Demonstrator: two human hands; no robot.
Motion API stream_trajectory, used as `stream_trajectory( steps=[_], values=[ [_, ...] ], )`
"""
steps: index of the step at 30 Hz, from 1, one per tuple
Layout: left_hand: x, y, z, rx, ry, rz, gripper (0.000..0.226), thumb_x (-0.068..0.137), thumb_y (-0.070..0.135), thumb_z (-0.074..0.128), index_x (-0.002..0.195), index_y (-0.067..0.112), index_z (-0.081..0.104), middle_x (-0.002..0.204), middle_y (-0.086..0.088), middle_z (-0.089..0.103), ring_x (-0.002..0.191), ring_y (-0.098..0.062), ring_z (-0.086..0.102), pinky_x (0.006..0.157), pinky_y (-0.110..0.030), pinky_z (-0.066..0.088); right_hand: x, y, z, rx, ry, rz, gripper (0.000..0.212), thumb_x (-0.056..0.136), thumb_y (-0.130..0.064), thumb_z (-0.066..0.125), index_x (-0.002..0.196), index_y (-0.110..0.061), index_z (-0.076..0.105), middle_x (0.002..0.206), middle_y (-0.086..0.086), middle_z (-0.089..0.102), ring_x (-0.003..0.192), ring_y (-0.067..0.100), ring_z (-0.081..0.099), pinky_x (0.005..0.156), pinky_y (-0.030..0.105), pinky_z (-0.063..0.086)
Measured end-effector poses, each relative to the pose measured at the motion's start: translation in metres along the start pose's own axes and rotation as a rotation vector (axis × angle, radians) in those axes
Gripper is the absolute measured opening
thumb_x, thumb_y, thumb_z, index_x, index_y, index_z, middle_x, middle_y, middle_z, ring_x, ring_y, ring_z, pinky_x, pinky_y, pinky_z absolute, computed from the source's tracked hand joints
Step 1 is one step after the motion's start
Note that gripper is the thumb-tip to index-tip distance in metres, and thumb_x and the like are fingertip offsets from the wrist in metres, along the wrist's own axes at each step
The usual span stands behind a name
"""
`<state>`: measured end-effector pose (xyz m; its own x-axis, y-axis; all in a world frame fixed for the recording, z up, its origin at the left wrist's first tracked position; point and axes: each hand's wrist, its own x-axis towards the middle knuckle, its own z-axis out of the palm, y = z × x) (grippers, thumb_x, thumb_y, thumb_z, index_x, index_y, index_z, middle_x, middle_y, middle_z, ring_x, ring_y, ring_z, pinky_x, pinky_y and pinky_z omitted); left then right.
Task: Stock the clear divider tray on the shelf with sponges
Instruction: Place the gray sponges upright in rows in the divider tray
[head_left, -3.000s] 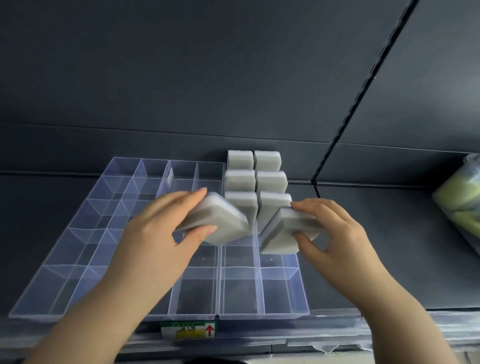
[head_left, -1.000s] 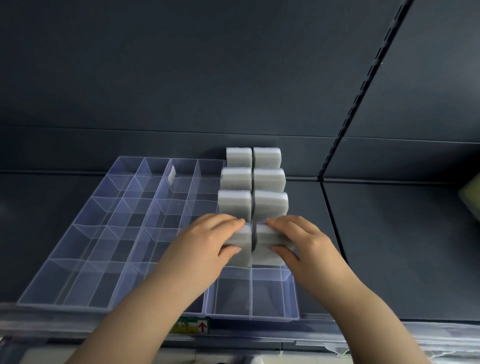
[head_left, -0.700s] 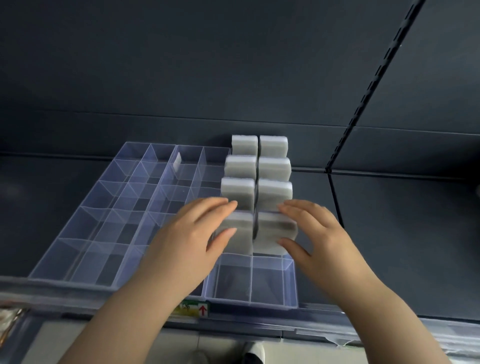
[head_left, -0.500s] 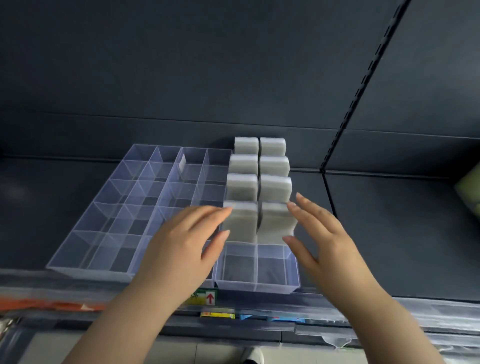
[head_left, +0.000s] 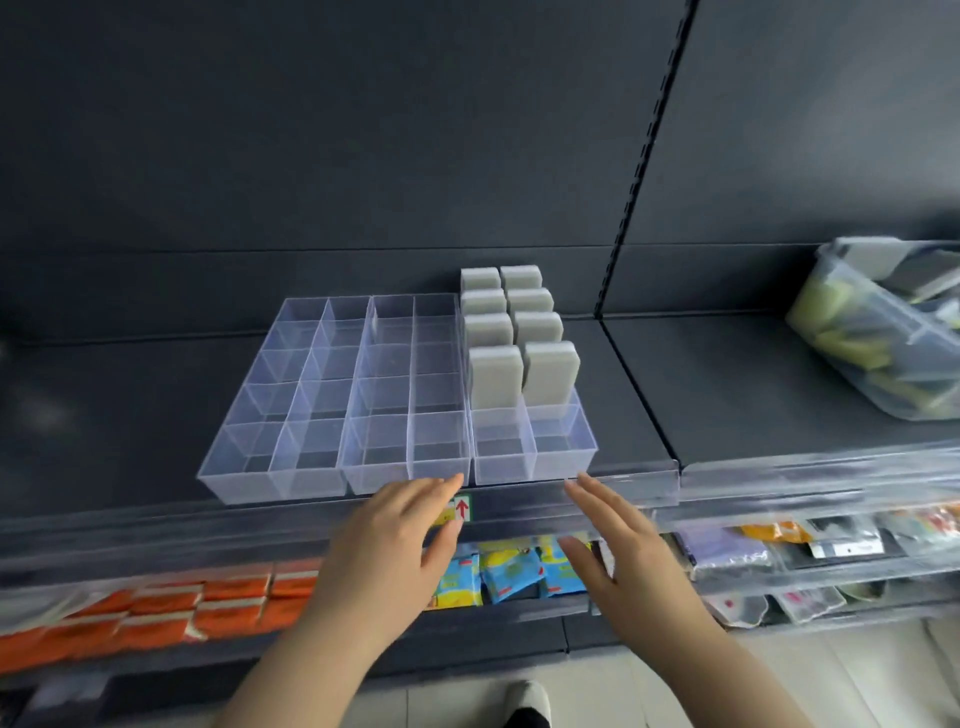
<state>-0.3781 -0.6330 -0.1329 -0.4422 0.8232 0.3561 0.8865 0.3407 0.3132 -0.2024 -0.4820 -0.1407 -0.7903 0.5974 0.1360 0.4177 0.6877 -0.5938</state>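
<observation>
The clear divider tray (head_left: 311, 470) lies on the dark shelf. Several grey sponges (head_left: 496, 376) stand upright in its two right-hand columns, filling all rows but the nearest one. The other compartments hold nothing. My left hand (head_left: 395, 545) hovers in front of the shelf edge below the tray, fingers apart and holding nothing. My right hand (head_left: 621, 545) is beside it, likewise spread and holding nothing. Neither hand touches the tray or a sponge.
A clear bin (head_left: 893, 332) with yellow and grey sponges sits on the shelf at the right. A clear price rail (head_left: 519, 504) with a red-arrow label (head_left: 461, 508) runs along the shelf front. Below hang orange (head_left: 156, 608) and blue packets (head_left: 511, 571).
Both hands pushed a sponge each into the fourth row, let go and drew back below the shelf edge. The view has pulled back and tilted down, showing the bin and the lower shelf.
</observation>
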Motion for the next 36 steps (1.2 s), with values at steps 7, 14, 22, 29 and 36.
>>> stream_trajectory(
  steps=[7, 14, 22, 29, 36],
  values=[
    [0.014, 0.051, 0.019, -0.012, -0.096, 0.108, 0.040, 0.083, 0.040, 0.041, 0.111, 0.027, 0.066, 0.097, 0.016, 0.067, 0.085, -0.004, 0.064, 0.063, -0.018, 0.051, -0.022, 0.027, -0.045, -0.022, 0.101, 0.122, 0.048, 0.091, -0.032, 0.054, 0.137, -0.026, 0.042, 0.133, -0.018, 0.042, 0.127, 0.006, 0.041, 0.096, 0.008, 0.024],
    [0.068, 0.144, 0.049, -0.114, -0.090, 0.219, 0.035, 0.089, 0.025, 0.057, 0.124, 0.028, 0.059, 0.111, 0.011, 0.065, 0.101, -0.011, 0.060, 0.076, -0.027, 0.049, -0.043, 0.091, -0.125, 0.001, 0.212, 0.231, 0.044, 0.091, -0.032, 0.054, 0.134, -0.029, 0.045, 0.128, -0.017, 0.046, 0.123, 0.005, 0.043, 0.095, 0.012, 0.027],
    [0.128, 0.299, 0.124, -0.174, -0.110, 0.274, 0.042, 0.086, 0.038, 0.039, 0.122, 0.029, 0.060, 0.110, 0.014, 0.064, 0.102, -0.008, 0.058, 0.076, -0.024, 0.048, -0.096, 0.224, -0.243, 0.034, 0.295, 0.382, 0.040, 0.090, -0.033, 0.055, 0.129, -0.032, 0.049, 0.120, -0.014, 0.053, 0.098, 0.004, 0.053, 0.083, 0.015, 0.033],
    [0.142, 0.419, 0.195, -0.239, -0.215, 0.374, 0.036, 0.087, 0.028, 0.050, 0.121, 0.029, 0.060, 0.109, 0.014, 0.064, 0.100, -0.008, 0.060, 0.076, -0.024, 0.049, -0.151, 0.331, -0.307, 0.003, 0.307, 0.525, 0.039, 0.089, -0.033, 0.056, 0.128, -0.034, 0.049, 0.121, -0.013, 0.054, 0.109, 0.008, 0.051, 0.088, 0.018, 0.034],
    [0.187, 0.483, 0.214, -0.244, -0.167, 0.488, 0.038, 0.082, 0.033, 0.041, 0.109, 0.025, 0.067, 0.095, 0.014, 0.067, 0.086, -0.005, 0.062, 0.068, -0.021, 0.054, -0.151, 0.387, -0.346, 0.012, 0.287, 0.507, 0.038, 0.088, -0.034, 0.057, 0.121, -0.047, 0.042, 0.119, -0.020, 0.050, 0.107, 0.003, 0.053, 0.091, 0.016, 0.040]
  ],
)
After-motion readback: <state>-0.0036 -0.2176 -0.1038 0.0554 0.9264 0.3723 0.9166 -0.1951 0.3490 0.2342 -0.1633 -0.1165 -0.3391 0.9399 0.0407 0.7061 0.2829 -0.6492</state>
